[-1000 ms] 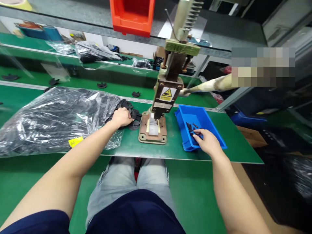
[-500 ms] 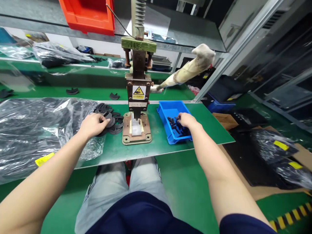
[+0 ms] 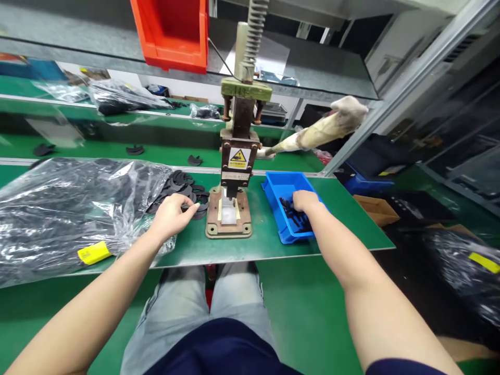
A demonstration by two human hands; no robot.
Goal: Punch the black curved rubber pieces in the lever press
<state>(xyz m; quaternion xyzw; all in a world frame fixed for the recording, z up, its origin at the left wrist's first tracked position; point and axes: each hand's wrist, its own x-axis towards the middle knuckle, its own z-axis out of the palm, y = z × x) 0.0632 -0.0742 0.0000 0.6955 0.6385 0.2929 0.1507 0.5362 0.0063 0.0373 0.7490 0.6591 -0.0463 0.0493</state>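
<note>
My left hand (image 3: pixel 174 214) is at the near edge of a heap of flat black curved pieces (image 3: pixel 183 179), thumb and fingers pinched on one curved piece (image 3: pixel 186 207). The heap spills from a clear plastic bag (image 3: pixel 78 208) full of dark pieces. My right hand (image 3: pixel 305 201) reaches into a blue bin (image 3: pixel 282 229), its fingers closed and pointing down among small black parts (image 3: pixel 297 221). The fingertips are hidden, so what they grip does not show. Between my hands stands a hand press (image 3: pixel 237 156), its ram above a metal fixture (image 3: pixel 228 212).
The press's wrapped lever (image 3: pixel 324 133) sticks out to the right. Single black pieces (image 3: pixel 135 150) lie on the green ledge behind. An orange bin (image 3: pixel 175 41) sits on the shelf above. A cardboard box (image 3: pixel 377 209) and bagged goods (image 3: pixel 464 265) are at the right.
The camera view has shifted, so the scene sits farther right. My left hand has drawn slightly back toward me from the heap. My right hand has sunk deeper into the blue bin's parts.
</note>
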